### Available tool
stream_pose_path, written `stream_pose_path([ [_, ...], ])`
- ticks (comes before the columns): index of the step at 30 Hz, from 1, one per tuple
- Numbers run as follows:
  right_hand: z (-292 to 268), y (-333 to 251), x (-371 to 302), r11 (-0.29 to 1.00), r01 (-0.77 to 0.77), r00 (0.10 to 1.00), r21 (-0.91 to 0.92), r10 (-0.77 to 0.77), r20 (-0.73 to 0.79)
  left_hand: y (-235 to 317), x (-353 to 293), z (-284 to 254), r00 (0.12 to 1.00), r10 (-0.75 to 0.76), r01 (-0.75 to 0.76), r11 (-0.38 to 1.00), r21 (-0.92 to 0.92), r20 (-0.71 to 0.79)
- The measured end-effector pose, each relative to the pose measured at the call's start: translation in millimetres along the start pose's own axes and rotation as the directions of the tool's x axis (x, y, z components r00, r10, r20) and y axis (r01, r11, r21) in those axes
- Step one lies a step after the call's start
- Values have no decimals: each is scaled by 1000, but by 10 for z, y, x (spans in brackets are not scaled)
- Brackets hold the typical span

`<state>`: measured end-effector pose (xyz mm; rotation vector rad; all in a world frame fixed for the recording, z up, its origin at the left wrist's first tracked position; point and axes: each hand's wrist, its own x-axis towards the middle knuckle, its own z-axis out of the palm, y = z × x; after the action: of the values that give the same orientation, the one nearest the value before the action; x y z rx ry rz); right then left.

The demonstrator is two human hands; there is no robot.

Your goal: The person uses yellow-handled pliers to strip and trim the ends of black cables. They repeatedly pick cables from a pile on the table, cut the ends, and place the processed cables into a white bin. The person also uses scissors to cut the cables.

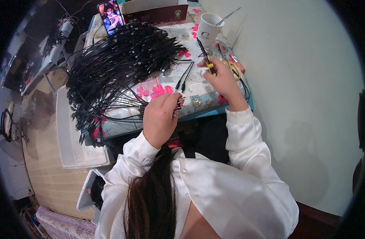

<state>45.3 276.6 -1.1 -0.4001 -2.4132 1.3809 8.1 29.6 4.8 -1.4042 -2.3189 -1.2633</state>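
Note:
My left hand is closed around a bunch of black cables. Short red, white and dark wire ends poke out past its fingers at the table's front edge. To the right, my right hand grips a slim black tool with yellow parts; its long dark end points away from me, and its exact kind is unclear. Two short black cable pieces lie on the table between my hands. A big heap of black cables with plug ends covers the table's left side.
A flowered cloth covers the table. At the back stand a white cup with a metal stick in it, a phone and a dark red box. Yellow-handled scissors lie rightward, near the wall. A white bin stands left.

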Motion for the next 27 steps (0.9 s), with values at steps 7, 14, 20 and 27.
stream_pose_path([
  [7, 211, 118, 550, 836, 169, 980, -522, -85, 181, 27, 43, 22, 1000, -3, 4, 1000, 16, -21],
  [14, 298, -168, -382, 974, 69, 984, 216, -102, 147, 8, 215, 188, 1000, -12, 13, 994, 112, -8],
  [20, 189, -221, -576, 702, -203, 979, 683, 125, 162, -96, 197, 199, 995, 68, -60, 992, 115, -69],
  [27, 402, -222, -1011, 962, -5, 990, 273, -35, 139, -109, 115, 201, 984, 110, -104, 993, 50, -140],
])
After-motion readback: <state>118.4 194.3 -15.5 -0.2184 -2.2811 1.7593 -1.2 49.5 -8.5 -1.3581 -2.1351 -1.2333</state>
